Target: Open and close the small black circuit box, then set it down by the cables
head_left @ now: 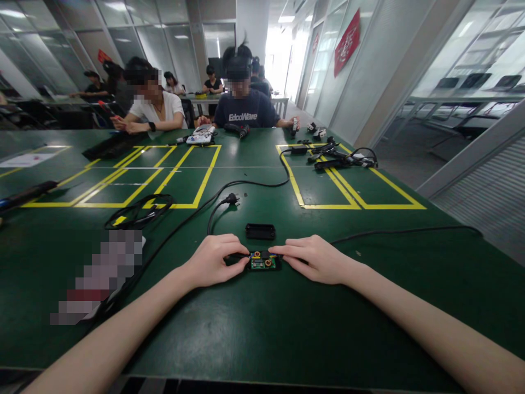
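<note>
An opened black power adapter case (280, 265) lies on the green table in front of me. The green circuit board (257, 264) inside it is exposed, with copper-wound coils and coloured wires. My left hand (219, 260) pinches the case's left end, where a black cable enters between thumb and fingers. From the other side, my right hand (314, 258) grips the right end, index finger stretched along the top near the wires. Just beyond the board sits the loose black cover (260, 231), its hollow side up. My fingertips partly hide both ends of the case.
A black mains plug (232, 199) and long cable (229, 185) lie beyond my hands. Left are a coiled cable (139, 210) and a blurred-out flat item (100, 273). More cables and adapters (338, 156) lie far right. Co-workers sit across the table near a drill (238, 130).
</note>
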### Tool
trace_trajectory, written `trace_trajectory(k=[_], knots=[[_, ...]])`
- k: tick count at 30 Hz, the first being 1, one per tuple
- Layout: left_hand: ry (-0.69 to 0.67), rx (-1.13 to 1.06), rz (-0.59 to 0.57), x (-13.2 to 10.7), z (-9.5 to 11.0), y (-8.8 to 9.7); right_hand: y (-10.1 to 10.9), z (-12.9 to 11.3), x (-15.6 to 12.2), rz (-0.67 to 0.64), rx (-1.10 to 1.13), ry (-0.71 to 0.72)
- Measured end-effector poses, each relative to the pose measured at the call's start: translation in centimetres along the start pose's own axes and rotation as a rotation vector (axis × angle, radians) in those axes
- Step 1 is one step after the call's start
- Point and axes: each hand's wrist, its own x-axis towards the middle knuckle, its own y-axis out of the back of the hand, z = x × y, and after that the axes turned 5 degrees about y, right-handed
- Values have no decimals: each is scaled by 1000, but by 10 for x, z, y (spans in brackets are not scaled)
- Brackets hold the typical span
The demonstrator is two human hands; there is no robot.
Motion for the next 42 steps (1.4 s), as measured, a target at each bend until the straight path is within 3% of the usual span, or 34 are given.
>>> trace_trajectory(k=[8, 13, 19, 26, 42], knots=[[44, 33, -71, 1, 0, -1, 1, 2, 1, 6, 78, -140], [53, 82, -58, 1, 2, -1, 5, -1, 3, -12, 101, -148], [111, 99, -88, 0, 5, -2, 5, -3, 2, -5, 103, -113], [39, 123, -157, 1, 4, 0, 2, -4, 3, -15, 6, -49], [-49, 271, -70, 4, 1, -5, 4, -9, 7, 14, -155, 58]])
